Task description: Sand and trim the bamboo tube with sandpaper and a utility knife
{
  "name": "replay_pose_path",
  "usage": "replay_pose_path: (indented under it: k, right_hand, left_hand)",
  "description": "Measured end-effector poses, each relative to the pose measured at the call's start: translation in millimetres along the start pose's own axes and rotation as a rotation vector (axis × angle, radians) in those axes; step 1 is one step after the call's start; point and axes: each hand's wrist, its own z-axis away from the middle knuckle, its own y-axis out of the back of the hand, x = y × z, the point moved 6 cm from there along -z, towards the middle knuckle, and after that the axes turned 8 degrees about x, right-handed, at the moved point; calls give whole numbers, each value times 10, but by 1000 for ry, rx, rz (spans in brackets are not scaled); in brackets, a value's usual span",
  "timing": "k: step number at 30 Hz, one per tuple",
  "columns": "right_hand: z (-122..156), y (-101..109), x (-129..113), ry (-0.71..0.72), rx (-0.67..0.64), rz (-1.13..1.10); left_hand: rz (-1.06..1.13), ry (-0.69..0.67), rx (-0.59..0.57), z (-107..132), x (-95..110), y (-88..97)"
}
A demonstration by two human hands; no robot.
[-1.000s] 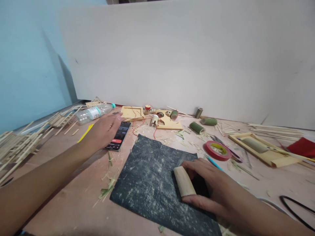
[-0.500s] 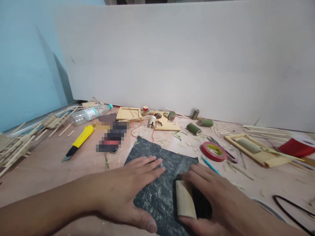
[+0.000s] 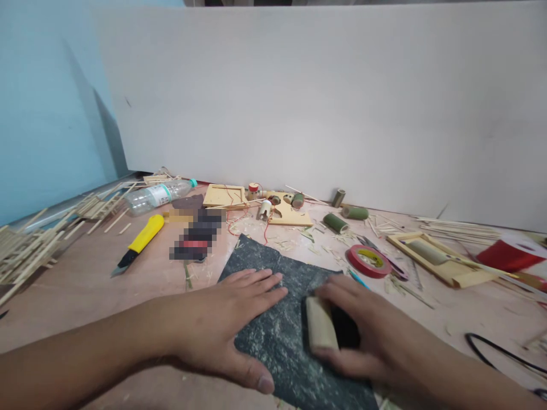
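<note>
A dark sheet of sandpaper [image 3: 273,336], dusted with pale powder, lies on the pinkish table [image 3: 89,285]. My left hand [image 3: 222,327] rests flat on its left part, fingers stretched out. My right hand [image 3: 363,333] is curled over a pale curved piece of bamboo [image 3: 320,330] and presses it against the sandpaper. The right hand hides the far side of the bamboo piece.
A yellow utility knife [image 3: 139,242], a phone [image 3: 199,239] and a plastic bottle [image 3: 156,196] lie at the left. Red tape roll [image 3: 368,260], green bamboo sections [image 3: 335,222], wooden frames [image 3: 444,262] and stick piles [image 3: 29,250] surround. A black cable [image 3: 499,350] lies at the right.
My left hand left the phone and came down flat on the sandpaper. The right hand has shifted the bamboo piece slightly along the sheet.
</note>
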Motion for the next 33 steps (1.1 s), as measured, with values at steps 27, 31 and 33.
replay_pose_path:
  k: [27, 31, 33]
  right_hand:
    - [-30, 58, -48, 100, 3, 81]
    - [-54, 159, 66, -34, 110, 223]
    - [-27, 117, -42, 47, 61, 157]
  left_hand:
    - [27, -15, 21, -21, -18, 1]
    - [25, -8, 28, -11, -7, 13]
    - [22, -3, 25, -12, -5, 15]
